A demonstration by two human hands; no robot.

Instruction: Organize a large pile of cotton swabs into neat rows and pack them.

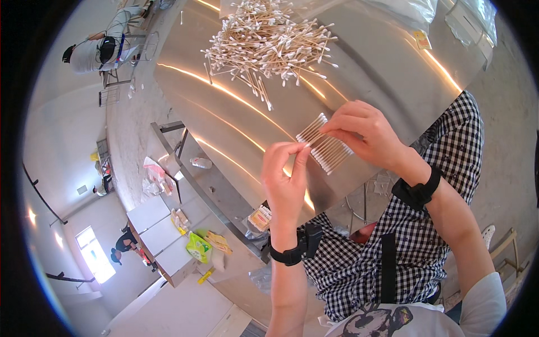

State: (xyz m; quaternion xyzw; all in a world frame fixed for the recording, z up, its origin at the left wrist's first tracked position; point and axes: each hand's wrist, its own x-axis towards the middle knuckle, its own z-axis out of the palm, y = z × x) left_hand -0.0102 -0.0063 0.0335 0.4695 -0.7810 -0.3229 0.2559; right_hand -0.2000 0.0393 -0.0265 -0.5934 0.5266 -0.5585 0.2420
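A neat row of wooden-stick cotton swabs [331, 155] lies side by side on the shiny metal table [236, 121], close to its near edge. My left hand [285, 171] is closed in a pinch at the row's left side, with a swab's white tip at its thumb and forefinger. From the right, my right hand [362, 135] reaches over the row, fingers pinched together at a swab's other end and covering part of the row. Farther back on the table is a big loose heap of cotton swabs [269, 42], some strays spilling toward me.
Clear plastic bags [412, 12] lie at the table's far right beside a small yellow card [422, 39]. A small pack of swabs [260, 218] sits by my left wrist. At left are a bottle [201, 163], a green packet [198, 247] and people working farther off.
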